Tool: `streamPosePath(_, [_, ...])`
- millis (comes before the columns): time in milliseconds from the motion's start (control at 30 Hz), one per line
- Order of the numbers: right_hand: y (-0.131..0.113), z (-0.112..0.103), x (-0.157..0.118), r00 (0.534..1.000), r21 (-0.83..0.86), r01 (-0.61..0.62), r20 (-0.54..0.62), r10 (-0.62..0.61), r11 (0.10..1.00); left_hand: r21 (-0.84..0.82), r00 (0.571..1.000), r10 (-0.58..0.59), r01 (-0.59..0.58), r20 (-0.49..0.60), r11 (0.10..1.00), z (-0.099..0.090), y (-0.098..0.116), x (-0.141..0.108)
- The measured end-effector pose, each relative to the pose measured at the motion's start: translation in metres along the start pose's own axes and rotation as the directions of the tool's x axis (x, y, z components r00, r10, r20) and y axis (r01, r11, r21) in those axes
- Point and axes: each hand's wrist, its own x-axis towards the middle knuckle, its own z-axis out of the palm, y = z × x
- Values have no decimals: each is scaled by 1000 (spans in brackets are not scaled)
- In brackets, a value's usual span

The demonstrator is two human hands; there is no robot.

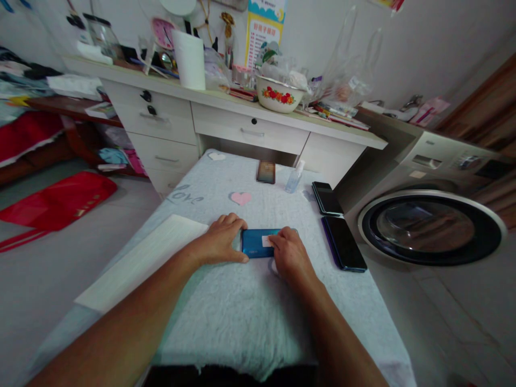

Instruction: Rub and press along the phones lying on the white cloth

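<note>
A blue phone (252, 249) lies back up on the cloth-covered table (226, 312), its long side running left to right. My left hand (221, 240) holds the phone's left end, with the thumb at the lower edge and the fingers at the upper corner. Over the right half, my right hand (288, 252) presses a small white piece (266, 241) against the phone's back with its fingers closed together. Two dark phones, one smaller (327, 198) and one larger (345, 243), lie on the right side of the table.
A clear spray bottle (294, 178) and a small brown item (266, 172) are at the table's far side. Left of my hands lies a long white sheet (141, 260). Behind stands a cluttered desk (226, 110); a washing machine (403, 161) is at right.
</note>
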Motion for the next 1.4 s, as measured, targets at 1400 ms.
streamPosePath(1400, [11,-1,6,987,-101,-154,-50,150,983,28,1000,-9,9,15,1000,-2,3,0])
